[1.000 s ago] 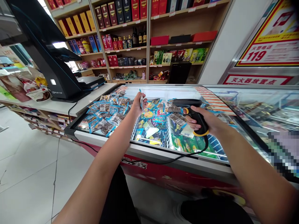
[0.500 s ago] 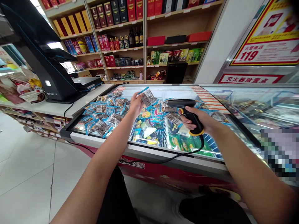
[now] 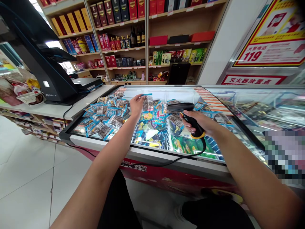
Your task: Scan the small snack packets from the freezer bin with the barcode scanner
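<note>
My left hand (image 3: 137,104) pinches the edge of a small snack packet (image 3: 148,103) with a blue top, held above the freezer's glass lid. Wrapped around the grip of a black and yellow barcode scanner (image 3: 181,107) is my right hand (image 3: 196,121). The scanner's head points left toward the packet, a short gap apart. A heap of similar blue-edged packets (image 3: 102,127) lies on the glass left of my left hand. A few more packets (image 3: 175,118) lie behind and under the scanner.
The chest freezer (image 3: 152,152) holds bagged goods under its glass. The scanner's cable (image 3: 164,164) hangs along the front edge. At left a black checkout machine (image 3: 56,86) stands on a white counter. Shelves of boxes and bottles (image 3: 128,41) rise behind.
My left hand has turned the packet more upright and shifted it slightly left. The scanner in my right hand has moved a little left and is still held.
</note>
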A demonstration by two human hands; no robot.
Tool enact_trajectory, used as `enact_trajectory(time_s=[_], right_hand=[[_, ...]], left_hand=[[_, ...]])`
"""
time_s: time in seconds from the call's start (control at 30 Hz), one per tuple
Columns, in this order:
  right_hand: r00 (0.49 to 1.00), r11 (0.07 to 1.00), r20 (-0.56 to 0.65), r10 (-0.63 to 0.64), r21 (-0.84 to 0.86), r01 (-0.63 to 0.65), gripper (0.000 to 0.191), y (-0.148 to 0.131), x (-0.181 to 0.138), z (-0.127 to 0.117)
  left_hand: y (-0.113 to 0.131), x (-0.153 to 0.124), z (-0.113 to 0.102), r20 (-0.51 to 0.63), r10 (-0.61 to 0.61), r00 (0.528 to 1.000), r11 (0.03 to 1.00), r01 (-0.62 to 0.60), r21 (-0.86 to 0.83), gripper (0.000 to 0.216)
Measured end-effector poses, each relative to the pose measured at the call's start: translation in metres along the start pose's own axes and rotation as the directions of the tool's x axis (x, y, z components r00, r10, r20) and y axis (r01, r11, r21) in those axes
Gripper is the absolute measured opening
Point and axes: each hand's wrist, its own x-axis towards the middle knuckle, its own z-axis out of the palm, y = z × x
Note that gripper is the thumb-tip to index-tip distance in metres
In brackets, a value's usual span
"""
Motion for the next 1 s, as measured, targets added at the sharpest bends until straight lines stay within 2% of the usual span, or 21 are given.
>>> enact_trajectory(time_s=[0.33, 0.63, 0.8, 1.0], right_hand=[[0.996, 0.997, 0.047, -0.080, 0.010, 0.079, 0.039, 0.006, 0.006, -0.007], [0.997, 0.998, 0.037, -0.064, 0.009, 0.064, 0.037, 0.006, 0.006, -0.007], [0.998, 0.998, 0.021, -0.066, 0.004, 0.066, 0.037, 0.002, 0.003, -0.003], [0.998, 0.998, 0.015, -0.065, -0.011, 0.065, 0.038, 0.003, 0.003, 0.000]], left_hand=[[0.010, -0.007, 0.002, -0.010, -0.025, 1.000, 0.998, 0.024, -0.063, 0.008], [0.008, -0.008, 0.000, 0.003, 0.008, 1.000, 1.000, -0.008, 0.005, 0.012], [0.009, -0.009, 0.003, 0.012, -0.025, 1.000, 0.999, 0.026, -0.048, 0.012], [0.018, -0.025, 0.016, 0.057, -0.029, 0.998, 0.992, 0.035, -0.121, 0.016]])
